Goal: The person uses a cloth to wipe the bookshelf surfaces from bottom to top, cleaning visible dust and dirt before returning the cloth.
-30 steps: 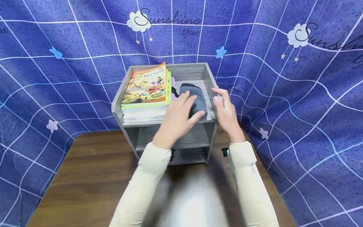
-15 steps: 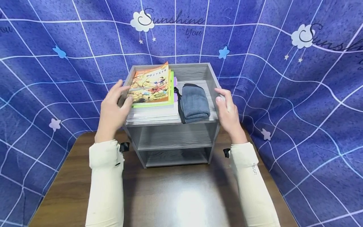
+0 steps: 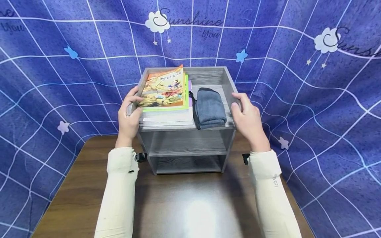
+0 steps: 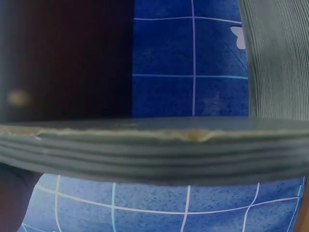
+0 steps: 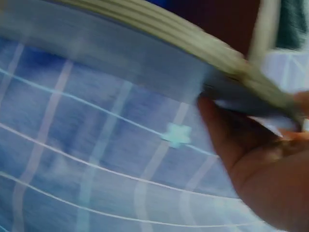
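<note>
A small grey wood-grain shelf unit (image 3: pixel 187 152) stands on the table between my hands. My left hand (image 3: pixel 129 115) grips the top of its left side panel, fingers over the edge and thumb toward the front. On the opposite side my right hand (image 3: pixel 247 115) holds the right side panel (image 5: pixel 188 36), its fingers wrapped over the edge. A stack of books (image 3: pixel 166 119) with an orange picture-covered book (image 3: pixel 163 89) on top fills the left of the top tray. Right of it lies a folded blue-grey cloth (image 3: pixel 211 107) with a black strap (image 3: pixel 194 112) along its left side.
The unit has a middle shelf (image 3: pixel 187 145) and a bottom shelf (image 3: pixel 189 164) below the tray. It rests on a brown wooden table (image 3: pixel 178 205). A blue gridded curtain (image 3: pixel 268 39) with clouds and stars hangs behind and at both sides.
My left hand has left the folded cloth, moved left past the books, and taken hold of the left side panel. My right hand has stayed on the right panel. The view has shifted slightly.
</note>
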`<action>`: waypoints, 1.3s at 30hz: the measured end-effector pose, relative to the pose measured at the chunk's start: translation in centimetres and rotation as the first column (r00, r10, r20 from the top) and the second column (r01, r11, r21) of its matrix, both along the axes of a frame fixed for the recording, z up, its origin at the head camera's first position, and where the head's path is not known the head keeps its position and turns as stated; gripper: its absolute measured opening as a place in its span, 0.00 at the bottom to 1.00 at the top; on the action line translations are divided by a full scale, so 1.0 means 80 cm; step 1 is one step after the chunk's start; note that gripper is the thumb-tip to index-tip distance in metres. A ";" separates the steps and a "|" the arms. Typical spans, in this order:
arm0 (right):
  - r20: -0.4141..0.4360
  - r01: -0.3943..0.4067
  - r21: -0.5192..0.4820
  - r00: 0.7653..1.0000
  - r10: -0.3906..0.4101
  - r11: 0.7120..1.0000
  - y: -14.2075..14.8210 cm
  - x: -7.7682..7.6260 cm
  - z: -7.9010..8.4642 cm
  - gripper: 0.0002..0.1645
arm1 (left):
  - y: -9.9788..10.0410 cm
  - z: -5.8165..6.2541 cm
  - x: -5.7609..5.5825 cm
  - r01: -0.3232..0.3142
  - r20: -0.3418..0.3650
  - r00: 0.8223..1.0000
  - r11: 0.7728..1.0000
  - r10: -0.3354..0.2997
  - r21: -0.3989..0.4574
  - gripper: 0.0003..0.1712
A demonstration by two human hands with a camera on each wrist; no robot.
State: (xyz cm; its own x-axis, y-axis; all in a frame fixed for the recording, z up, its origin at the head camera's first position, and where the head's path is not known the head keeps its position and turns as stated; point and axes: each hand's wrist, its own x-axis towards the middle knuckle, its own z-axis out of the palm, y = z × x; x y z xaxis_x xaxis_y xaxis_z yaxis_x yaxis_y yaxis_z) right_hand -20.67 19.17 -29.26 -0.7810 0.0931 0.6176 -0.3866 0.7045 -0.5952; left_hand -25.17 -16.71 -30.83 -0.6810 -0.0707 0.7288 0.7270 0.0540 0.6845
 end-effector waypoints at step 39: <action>0.057 0.130 0.470 0.982 -0.177 0.873 -0.110 -0.085 0.105 0.26 | 0.008 0.009 0.017 -0.058 -0.051 0.997 0.998 0.057 -0.024 0.14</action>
State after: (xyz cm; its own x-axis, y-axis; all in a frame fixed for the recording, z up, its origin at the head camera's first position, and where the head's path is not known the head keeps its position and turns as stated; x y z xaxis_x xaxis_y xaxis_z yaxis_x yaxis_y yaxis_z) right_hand -27.46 10.36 -20.86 -0.8375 -0.0607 0.5430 -0.2088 0.9540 -0.2154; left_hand -23.79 -16.09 -30.10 -0.6389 -0.0898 0.7640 0.7556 0.1131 0.6452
